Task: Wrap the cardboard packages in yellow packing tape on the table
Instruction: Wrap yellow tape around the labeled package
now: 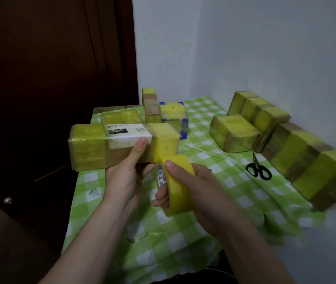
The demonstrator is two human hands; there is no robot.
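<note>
A long cardboard package (93,146) with a white label and yellow tape bands at both ends is held in the air above the table's left edge. My left hand (126,175) grips it from below, the thumb up against its front face. My right hand (191,187) holds the roll of yellow packing tape (178,185), thumb on top and fingers through the core. A strip of tape runs from the roll up onto the package's right end.
The table wears a green checked cloth (183,232). Black scissors (258,169) lie at the right. Taped packages stand along the right wall (314,160), in the middle (234,133) and at the back (163,111). A dark door is on the left.
</note>
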